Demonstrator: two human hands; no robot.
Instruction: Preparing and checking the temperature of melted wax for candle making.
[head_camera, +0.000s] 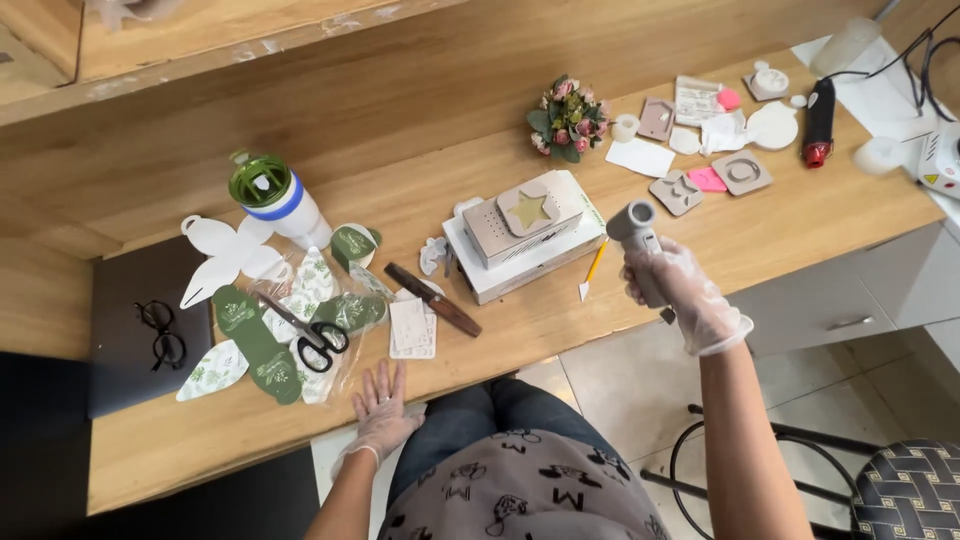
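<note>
My right hand (690, 295), in a thin clear glove, grips a grey gun-shaped tool (640, 245) held up over the wooden desk's front edge (520, 335). Just left of the tool lies a yellow-handled craft knife (592, 270). My left hand (382, 410), also gloved, rests flat and empty on the desk's front edge, fingers spread. Behind it lie a small white printed card (411, 327) and a brown-handled knife (434, 299). A grey block with a gold star (527, 212) sits on a white box at the centre.
Black scissors (312, 338) lie on green and white leaf-shaped cut-outs at left, near a bottle with a green cap (272, 200) and glasses (160, 332) on a dark laptop. A small flower posy (568, 118), several moulds and a black and red tool (819, 122) are at right. A chair (900, 490) stands lower right.
</note>
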